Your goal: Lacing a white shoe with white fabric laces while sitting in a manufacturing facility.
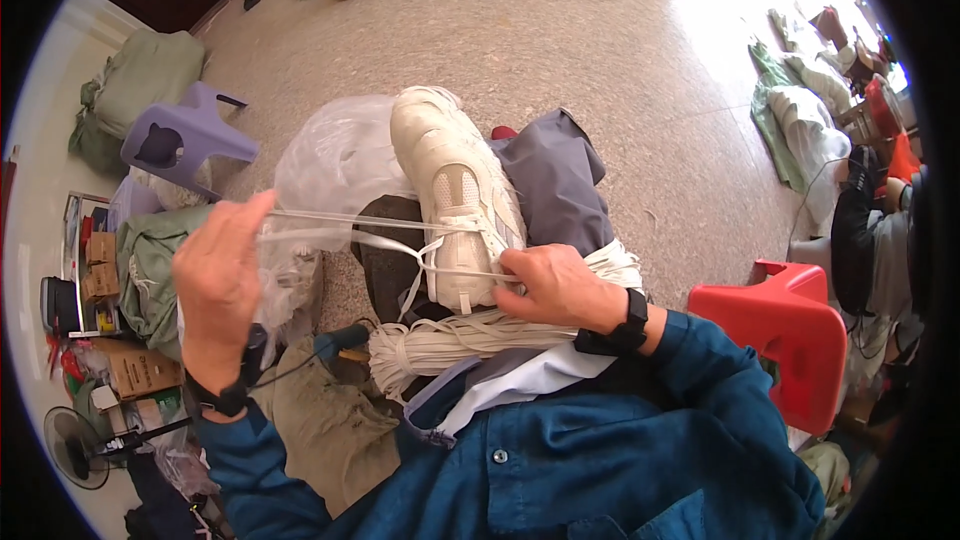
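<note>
The heel of the white sneaker (455,190) is covered by the right hand (553,285), whose fingertips are hidden beneath its knuckles. The lace (340,225) ends are concealed inside the left hand (218,275). A seated person (880,240) is cut off at the right edge.
</note>
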Demonstrator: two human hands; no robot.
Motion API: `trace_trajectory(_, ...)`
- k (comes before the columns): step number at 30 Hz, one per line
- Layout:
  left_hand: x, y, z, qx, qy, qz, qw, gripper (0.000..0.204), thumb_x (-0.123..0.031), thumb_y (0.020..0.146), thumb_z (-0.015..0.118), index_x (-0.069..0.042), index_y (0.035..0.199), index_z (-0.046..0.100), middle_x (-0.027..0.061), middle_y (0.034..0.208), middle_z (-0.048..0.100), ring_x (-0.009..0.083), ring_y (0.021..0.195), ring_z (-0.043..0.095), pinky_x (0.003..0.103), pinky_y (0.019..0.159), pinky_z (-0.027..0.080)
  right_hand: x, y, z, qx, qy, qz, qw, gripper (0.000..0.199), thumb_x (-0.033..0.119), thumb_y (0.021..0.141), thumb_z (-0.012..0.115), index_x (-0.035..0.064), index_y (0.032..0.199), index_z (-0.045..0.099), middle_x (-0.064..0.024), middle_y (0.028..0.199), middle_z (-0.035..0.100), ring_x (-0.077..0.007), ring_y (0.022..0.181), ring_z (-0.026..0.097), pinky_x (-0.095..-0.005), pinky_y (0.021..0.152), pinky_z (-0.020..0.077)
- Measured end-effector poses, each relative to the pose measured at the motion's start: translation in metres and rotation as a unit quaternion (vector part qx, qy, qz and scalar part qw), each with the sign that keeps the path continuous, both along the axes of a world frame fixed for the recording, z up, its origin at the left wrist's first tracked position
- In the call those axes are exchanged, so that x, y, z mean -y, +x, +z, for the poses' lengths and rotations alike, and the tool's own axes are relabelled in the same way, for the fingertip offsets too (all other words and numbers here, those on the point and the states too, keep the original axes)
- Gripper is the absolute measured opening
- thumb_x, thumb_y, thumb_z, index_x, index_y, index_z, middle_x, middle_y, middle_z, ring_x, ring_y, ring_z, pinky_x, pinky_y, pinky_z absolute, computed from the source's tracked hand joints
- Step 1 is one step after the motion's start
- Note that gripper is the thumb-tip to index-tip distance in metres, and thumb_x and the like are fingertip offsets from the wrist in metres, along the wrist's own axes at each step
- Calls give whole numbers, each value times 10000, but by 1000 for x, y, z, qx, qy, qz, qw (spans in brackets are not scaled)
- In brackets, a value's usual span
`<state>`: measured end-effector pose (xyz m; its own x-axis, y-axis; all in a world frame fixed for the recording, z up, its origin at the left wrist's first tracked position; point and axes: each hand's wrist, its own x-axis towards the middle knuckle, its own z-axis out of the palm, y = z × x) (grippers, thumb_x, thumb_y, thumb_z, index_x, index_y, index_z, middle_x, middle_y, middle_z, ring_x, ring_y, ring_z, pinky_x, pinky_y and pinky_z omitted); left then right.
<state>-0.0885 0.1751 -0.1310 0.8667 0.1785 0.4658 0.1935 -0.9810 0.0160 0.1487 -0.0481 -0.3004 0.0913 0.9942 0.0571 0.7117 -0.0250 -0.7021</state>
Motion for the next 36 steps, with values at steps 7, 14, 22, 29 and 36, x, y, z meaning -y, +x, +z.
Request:
trace_trajectory(7,-52,-133,-78,29,13,247,968,345,110,857,598,-41,1153,693,148,895,611,360,805,622,385,704,503,0,0,3,-21,-30,-5,999,311,300,848,645,-10,829,631,-238,712,655,-429,694,658,-518,646,520)
trace_trajectory(14,-49,-149,-118,-34,-122,280,952,196,-40,898,648,-10,1088,687,157,993,667,385,978,629,435,866,489,-3,3,13,-69,-2,-3,998,288,252,860,684,-7,797,576,-207,739,625,-413,693,638,-463,612,501)
trace_trajectory(22,50,53,-127,79,-280,-8,957,138,-39,827,734,-36,952,676,112,952,674,314,935,627,378,884,475,-5,-7,10,21,22,21,999,206,128,853,635,-10,760,514,-190,733,555,-393,654,586,-469,597,449)
trace_trajectory(29,60,84,-147,43,-270,-6,962,205,-50,767,769,-53,941,662,86,926,581,307,896,568,428,838,448,3,0,19,-101,15,-27,994,160,61,852,559,-28,743,483,-222,723,515,-439,655,525,-488,604,426)
trace_trajectory(36,68,90,-145,44,-209,7,977,192,-90,742,788,-81,893,671,59,920,561,274,944,562,450,933,419,1,0,11,-122,17,-26,992,166,67,857,558,-24,743,479,-220,718,503,-436,664,519,-485,616,429)
